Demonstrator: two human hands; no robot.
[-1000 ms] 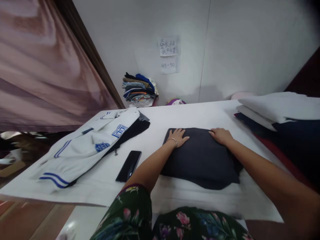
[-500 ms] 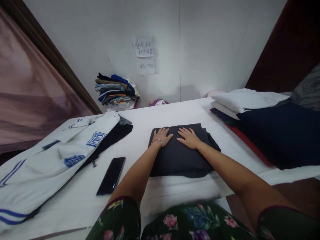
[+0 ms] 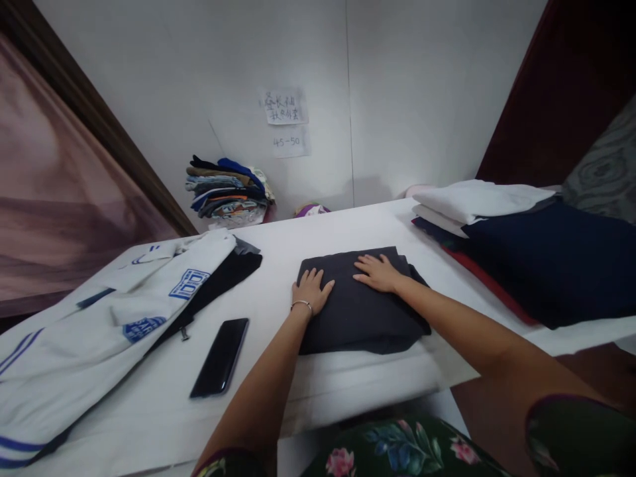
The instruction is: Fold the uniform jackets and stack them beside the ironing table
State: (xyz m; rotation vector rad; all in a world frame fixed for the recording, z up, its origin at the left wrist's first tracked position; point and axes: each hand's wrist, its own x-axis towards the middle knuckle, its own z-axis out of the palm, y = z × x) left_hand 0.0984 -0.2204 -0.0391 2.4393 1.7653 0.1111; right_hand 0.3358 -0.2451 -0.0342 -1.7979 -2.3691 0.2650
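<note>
A dark grey folded garment [image 3: 358,315] lies flat in front of me on the white-covered table [image 3: 298,238]. My left hand [image 3: 311,291], with a bracelet at the wrist, rests on its upper left edge, fingers spread. Palm down near the upper right part of the garment lies my right hand [image 3: 378,273], its fingers stretched out and apart. Neither hand grips the cloth. A bit of the same dark cloth shows beyond the right edge of the fold, partly behind my right forearm.
Left of the garment lies a black phone [image 3: 220,358]. Further left are white garments [image 3: 99,351] with blue prints over dark cloth. At the right is a pile of folded clothes [image 3: 546,252]. Another clothes stack [image 3: 228,189] stands beyond the table's far edge, below paper notes [image 3: 287,122].
My left hand has slid left and nearer to me, onto the garment's left edge. My right hand stays about where it was on the cloth. The view has shifted slightly.
</note>
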